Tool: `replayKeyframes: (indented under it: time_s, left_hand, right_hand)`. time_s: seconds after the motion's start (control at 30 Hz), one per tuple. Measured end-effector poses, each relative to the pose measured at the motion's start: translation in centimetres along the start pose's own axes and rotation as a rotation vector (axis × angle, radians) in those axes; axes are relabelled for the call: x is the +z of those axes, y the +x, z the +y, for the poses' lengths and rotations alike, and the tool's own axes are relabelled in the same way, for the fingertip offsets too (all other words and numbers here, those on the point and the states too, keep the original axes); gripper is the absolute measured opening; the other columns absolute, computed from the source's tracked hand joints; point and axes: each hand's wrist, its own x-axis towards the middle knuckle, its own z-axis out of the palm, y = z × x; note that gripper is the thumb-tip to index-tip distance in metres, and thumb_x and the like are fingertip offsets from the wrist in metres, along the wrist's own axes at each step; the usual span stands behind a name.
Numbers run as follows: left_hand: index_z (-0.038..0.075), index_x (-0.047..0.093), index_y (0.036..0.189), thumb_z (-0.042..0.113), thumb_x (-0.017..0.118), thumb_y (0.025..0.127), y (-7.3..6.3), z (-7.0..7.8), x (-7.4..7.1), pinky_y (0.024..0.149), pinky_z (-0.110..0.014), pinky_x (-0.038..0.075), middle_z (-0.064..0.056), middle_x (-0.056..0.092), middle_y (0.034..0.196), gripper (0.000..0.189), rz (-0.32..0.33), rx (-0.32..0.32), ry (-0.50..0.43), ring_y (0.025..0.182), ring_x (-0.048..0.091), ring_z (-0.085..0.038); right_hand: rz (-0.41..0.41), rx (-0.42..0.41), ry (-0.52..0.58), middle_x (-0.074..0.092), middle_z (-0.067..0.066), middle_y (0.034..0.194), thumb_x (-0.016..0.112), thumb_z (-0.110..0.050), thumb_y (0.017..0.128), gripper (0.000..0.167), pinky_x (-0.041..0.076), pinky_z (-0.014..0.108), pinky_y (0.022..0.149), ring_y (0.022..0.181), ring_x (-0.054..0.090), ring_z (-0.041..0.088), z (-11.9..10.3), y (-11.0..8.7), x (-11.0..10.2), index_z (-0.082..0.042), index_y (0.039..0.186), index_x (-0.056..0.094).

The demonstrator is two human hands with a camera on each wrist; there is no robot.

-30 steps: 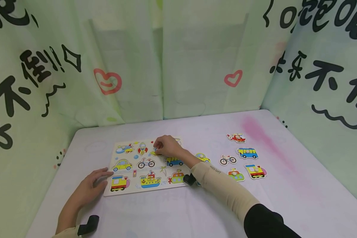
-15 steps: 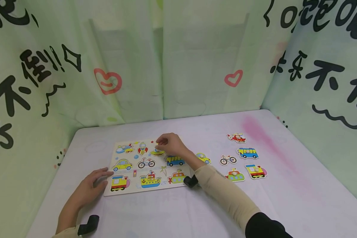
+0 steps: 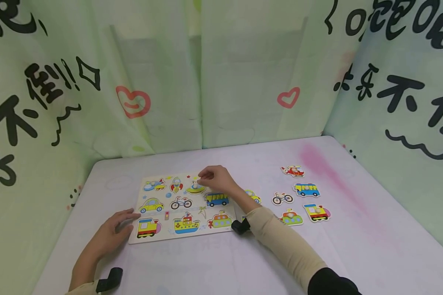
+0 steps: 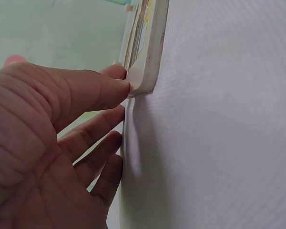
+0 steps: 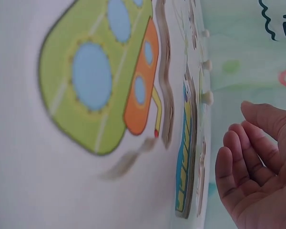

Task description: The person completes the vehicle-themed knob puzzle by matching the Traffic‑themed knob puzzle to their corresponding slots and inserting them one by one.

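Observation:
A vehicle puzzle board (image 3: 167, 232) lies on the table, printed with a car, a train, a ship and other vehicles. My left hand (image 3: 112, 229) rests by its left edge; in the left wrist view the thumb tip touches the board's corner (image 4: 145, 78) and the other fingers stand apart. My right hand (image 3: 218, 179) hovers over the board's upper right, fingers loosely bent and holding nothing. Just left of its fingertips sits the yellow flying saucer piece (image 3: 196, 188). In the right wrist view, small knobs (image 5: 208, 98) rise from the board beside the right hand (image 5: 257, 167).
Right of the board lie loose pieces: a helicopter (image 3: 293, 171), a bus (image 3: 306, 189), a bicycle (image 3: 282, 198), a submarine (image 3: 291, 218) and a train (image 3: 317, 212). The right forearm partly hides a yellow car piece (image 3: 254, 196). Curtains (image 3: 243, 82) enclose the table.
My right hand has let go of the flying saucer piece, lifted off it and drifted slightly right. The saucer stays on the board. My left hand has not moved.

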Motion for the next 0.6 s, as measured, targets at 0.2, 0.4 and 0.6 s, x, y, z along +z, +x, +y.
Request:
replayKeyframes:
  time_s: [0.2,0.4,0.6]
  left_hand:
    - [0.007,0.062,0.138,0.012,0.061,0.099,0.0,0.0,0.1,0.114,-0.073,0.027,-0.028,0.039,0.156,0.039,0.003,0.008,-0.001,0.146,0.027,-0.056]
    - [0.007,0.062,0.138,0.012,0.061,0.099,-0.1,0.0,0.1,0.114,-0.073,0.027,-0.028,0.040,0.156,0.039,0.000,0.013,-0.001,0.145,0.027,-0.056]
    - [0.007,0.063,0.138,0.011,0.061,0.099,0.0,0.0,0.1,0.114,-0.072,0.027,-0.028,0.040,0.156,0.039,0.007,0.014,-0.001,0.145,0.027,-0.055]
  right_hand:
    - [0.019,0.016,-0.006,0.073,0.003,0.098,0.076,-0.020,0.093,0.021,0.057,0.030,0.086,0.090,0.067,0.015,0.6,-0.3,-0.7,-0.006,0.109,0.075]
    - [0.038,0.032,-0.004,0.073,0.003,0.095,0.076,-0.019,0.093,0.021,0.058,0.029,0.083,0.087,0.067,0.015,1.3,-0.7,-1.6,-0.005,0.109,0.075]
    - [0.055,0.043,0.006,0.073,0.004,0.097,0.077,-0.017,0.092,0.022,0.057,0.030,0.085,0.089,0.066,0.018,1.8,-0.8,-2.8,-0.004,0.110,0.075]
